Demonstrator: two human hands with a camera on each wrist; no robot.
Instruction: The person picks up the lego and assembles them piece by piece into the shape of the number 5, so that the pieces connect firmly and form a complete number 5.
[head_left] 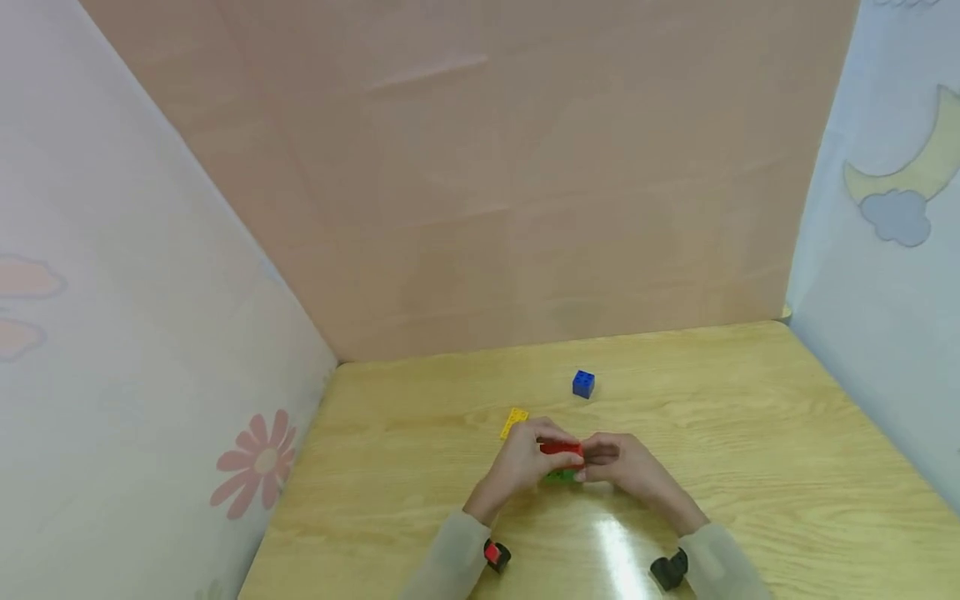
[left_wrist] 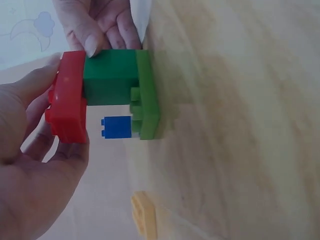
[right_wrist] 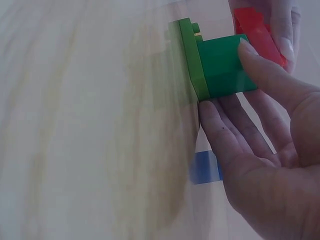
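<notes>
My left hand (head_left: 523,457) grips a red toy building brick (left_wrist: 71,95) between thumb and fingers. The red brick lies along the top of a dark green block (left_wrist: 111,76), its studs facing up. Under that block is a thin light green brick (left_wrist: 149,100), with a few studs showing beside the block. From the other side my right hand (head_left: 626,460) pinches the dark green block, its thumb on the near face and its fingers around the far side. In the head view the hands hide much of the stack.
Farther back on the wooden table (head_left: 405,483) stands a small blue brick (head_left: 583,384). A flat yellow brick (head_left: 513,421) lies just beyond my left hand, partly covered by it. Walls close off the back and both sides of the table.
</notes>
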